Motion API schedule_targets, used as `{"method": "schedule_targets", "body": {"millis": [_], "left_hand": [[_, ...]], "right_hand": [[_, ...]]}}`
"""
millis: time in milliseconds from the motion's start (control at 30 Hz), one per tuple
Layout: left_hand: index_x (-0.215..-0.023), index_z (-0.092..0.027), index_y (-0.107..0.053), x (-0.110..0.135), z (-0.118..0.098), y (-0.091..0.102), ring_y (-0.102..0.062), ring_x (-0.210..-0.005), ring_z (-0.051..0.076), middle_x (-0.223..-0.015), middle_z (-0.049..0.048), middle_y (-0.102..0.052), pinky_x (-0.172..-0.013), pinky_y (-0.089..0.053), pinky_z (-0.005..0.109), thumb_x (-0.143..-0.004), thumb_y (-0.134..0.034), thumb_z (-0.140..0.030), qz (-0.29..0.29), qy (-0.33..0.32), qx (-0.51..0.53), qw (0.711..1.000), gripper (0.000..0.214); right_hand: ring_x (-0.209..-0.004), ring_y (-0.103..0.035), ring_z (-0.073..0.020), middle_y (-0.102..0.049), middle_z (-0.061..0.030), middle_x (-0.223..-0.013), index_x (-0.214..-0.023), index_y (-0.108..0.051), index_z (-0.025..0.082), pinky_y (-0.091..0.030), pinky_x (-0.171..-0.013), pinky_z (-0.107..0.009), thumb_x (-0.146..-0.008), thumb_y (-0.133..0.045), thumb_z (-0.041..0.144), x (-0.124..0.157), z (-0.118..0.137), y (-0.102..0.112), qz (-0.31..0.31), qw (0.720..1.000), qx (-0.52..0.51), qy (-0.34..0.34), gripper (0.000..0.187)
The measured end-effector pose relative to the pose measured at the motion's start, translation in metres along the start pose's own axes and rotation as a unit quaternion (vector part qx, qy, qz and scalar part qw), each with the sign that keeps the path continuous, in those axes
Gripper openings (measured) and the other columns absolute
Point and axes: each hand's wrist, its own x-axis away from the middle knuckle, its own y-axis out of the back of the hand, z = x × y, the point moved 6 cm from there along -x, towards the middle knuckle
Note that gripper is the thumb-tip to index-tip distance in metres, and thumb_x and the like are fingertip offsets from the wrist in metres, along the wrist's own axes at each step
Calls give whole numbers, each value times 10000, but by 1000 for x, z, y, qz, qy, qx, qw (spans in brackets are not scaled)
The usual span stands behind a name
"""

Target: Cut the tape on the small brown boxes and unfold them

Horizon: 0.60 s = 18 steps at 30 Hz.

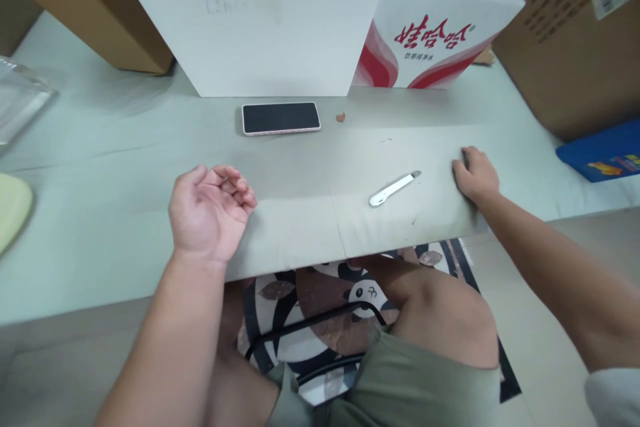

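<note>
Head view: left hand (213,213) palm-up, fingers loosely curled, empty. Right hand (477,177) rests on surface (300,213), fingers bent; grip cannot be told. White knife (393,191) lies between hands, nearer right; phone (281,118) beyond left.

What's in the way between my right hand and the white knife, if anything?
Nothing visible is: only tabletop lies between your right hand and the white knife, whose blade end is nearer that hand.

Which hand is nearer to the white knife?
Right. The right hand is just past the blade end of the white knife; the left hand, palm up, is farther off, beyond the handle end.
</note>
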Motion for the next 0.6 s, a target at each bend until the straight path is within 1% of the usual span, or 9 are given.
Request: {"method": "schedule_targets", "body": {"millis": [67, 167, 300, 400, 467, 500, 533, 567, 600], "left_hand": [[-635, -180, -603, -1, 2, 1, -469, -519, 122, -610, 41, -508, -478, -440, 240, -804, -579, -425, 12, 4, -4, 1000, 299], [-657, -203, -630, -2, 3, 6, -491, -546, 142, -626, 48, -534, -492, -461, 261, -804, -646, -453, 41, -1, -11, 999, 291], [-676, -191, -634, 0, -1, 14, -493, -539, 127, -627, 35, -549, -513, -468, 250, -823, -626, -442, 36, -3, 1, 999, 290], [-679, -182, -629, 4, -5, 16, -498, -532, 114, -625, 18, -548, -521, -459, 229, -831, -613, -446, 35, -1, 18, 999, 305], [-676, -181, -626, 5, -9, 17, -502, -534, 110, -624, 13, -548, -523, -455, 219, -832, -614, -449, 38, -2, 32, 999, 311], [-674, -180, -625, 6, -11, 18, -504, -535, 109, -624, 12, -549, -524, -453, 216, -833, -613, -446, 40, -4, 39, 998, 310], [-674, -180, -624, 7, -14, 19, -507, -537, 108, -625, 11, -550, -525, -452, 214, -835, -610, -441, 42, -6, 46, 998, 307], [-672, -180, -625, 7, -16, 20, -509, -538, 107, -625, 10, -551, -525, -451, 212, -836, -610, -438, 44, -7, 53, 998, 306], [-668, -181, -625, 7, -18, 21, -508, -536, 105, -624, 8, -549, -524, -449, 210, -835, -613, -441, 46, -9, 59, 997, 309]], "right_hand": [[-1283, -544, -320, -618, -251, -1356, -1068, -627, 177, -319, -1140, -517, -893, -648, 254, 2, 1, 0, 9, 999, 36, -10, 192], [-1359, -539, -332, -591, -266, -1436, -1190, -635, 162, -331, -1176, -491, -916, -615, 280, 3, 5, 1, 25, 996, 80, -21, 299], [-1465, -488, -354, -529, -283, -1547, -1384, -587, 108, -319, -1236, -480, -964, -482, 328, 8, 12, 1, 48, 988, 144, -26, 485], [-1497, -467, -367, -507, -294, -1573, -1459, -543, 65, -334, -1246, -484, -985, -377, 364, 15, 20, 0, 63, 979, 191, -20, 585], [-1484, -483, -376, -523, -302, -1555, -1453, -554, 61, -384, -1211, -494, -986, -340, 382, 18, 27, 1, 71, 973, 218, -9, 606], [-1457, -510, -383, -542, -301, -1535, -1424, -585, 79, -423, -1170, -506, -982, -336, 387, 20, 31, 3, 72, 970, 232, -1, 594], [-1401, -557, -392, -578, -296, -1495, -1366, -633, 112, -466, -1105, -521, -973, -347, 390, 20, 37, 5, 73, 967, 245, 10, 560], [-1305, -621, -399, -632, -287, -1420, -1266, -689, 158, -507, -1012, -533, -957, -371, 386, 20, 44, 7, 74, 963, 257, 27, 499], [-1159, -683, -397, -693, -273, -1295, -1119, -732, 203, -531, -895, -534, -931, -410, 372, 19, 53, 10, 73, 960, 265, 47, 410]]}}
